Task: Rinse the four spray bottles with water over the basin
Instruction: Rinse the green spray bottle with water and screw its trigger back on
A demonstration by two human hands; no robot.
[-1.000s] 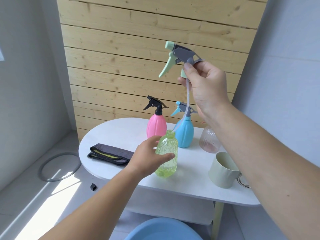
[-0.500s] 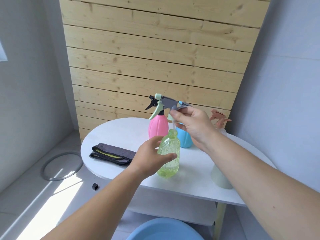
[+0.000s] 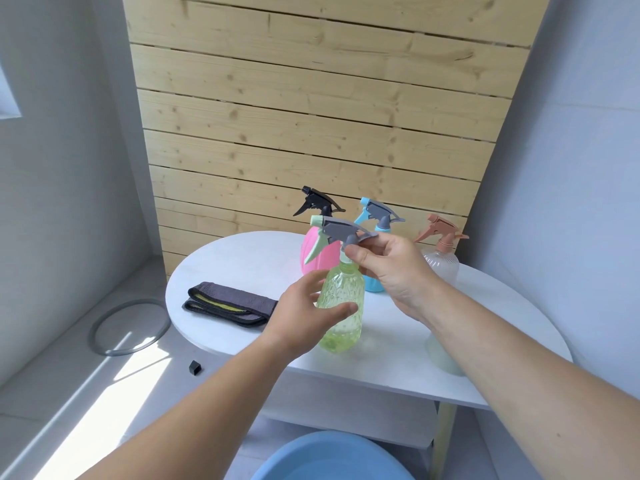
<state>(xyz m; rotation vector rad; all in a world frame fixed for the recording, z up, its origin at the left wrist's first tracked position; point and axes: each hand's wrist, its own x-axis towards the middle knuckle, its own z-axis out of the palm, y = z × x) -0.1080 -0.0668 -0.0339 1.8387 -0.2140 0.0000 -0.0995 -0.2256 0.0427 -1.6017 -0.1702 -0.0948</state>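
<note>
Head view shows me the green bottle (image 3: 341, 306) standing near the front edge of the white table (image 3: 242, 258), with bare tabletop on its right up to a pale cup (image 3: 443, 355) by the rim. Just behind stand the pink bottle (image 3: 311, 251), blue bottle (image 3: 372, 287) and clear bottle (image 3: 443, 265); a folded cloth (image 3: 228, 303) lies to the left. The blue basin (image 3: 332, 459) sits below the edge. My left hand (image 3: 304, 317) wraps the translucent, pebbled body; my right hand (image 3: 394, 268) pinches the grey-and-mint spray head (image 3: 341, 232) at its neck.

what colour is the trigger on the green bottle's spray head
Mint green trigger on a grey spray head, head view.
</note>
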